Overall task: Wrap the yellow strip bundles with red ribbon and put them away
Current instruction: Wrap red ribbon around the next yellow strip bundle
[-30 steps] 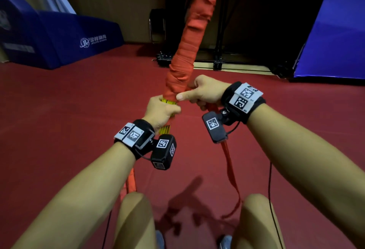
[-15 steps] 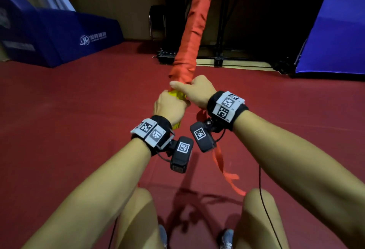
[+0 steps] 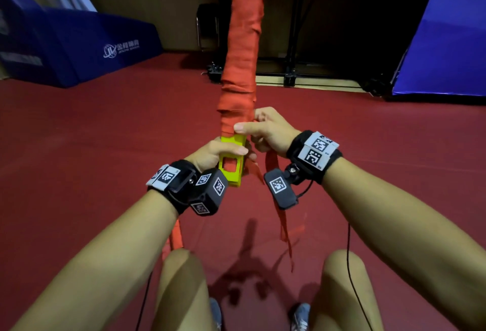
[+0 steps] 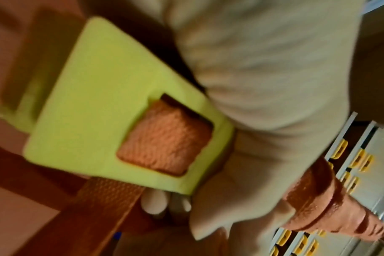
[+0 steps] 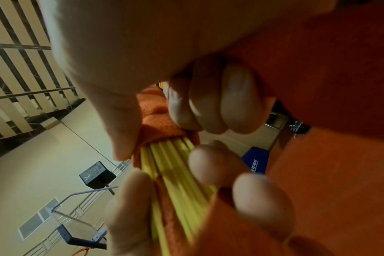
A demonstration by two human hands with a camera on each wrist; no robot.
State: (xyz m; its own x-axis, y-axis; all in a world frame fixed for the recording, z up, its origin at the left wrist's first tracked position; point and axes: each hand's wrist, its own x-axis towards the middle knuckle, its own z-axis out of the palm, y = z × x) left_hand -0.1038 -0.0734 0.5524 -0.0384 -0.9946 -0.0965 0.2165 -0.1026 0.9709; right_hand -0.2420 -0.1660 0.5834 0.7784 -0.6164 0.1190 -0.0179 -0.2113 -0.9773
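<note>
Item: yellow strip bundle [image 3: 233, 142], upright, mostly wrapped in red ribbon [image 3: 242, 62].
I am gripping its bare yellow lower end with my left hand [image 3: 213, 153]; my right hand [image 3: 268, 133] is pinching the ribbon's lowest wrap just above, loose tail hanging toward the red floor [image 3: 79, 173].

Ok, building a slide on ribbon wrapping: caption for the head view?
Left hand grips the bare end of the yellow bundle; right hand pinches the red ribbon at the wrap's lower edge.
</note>
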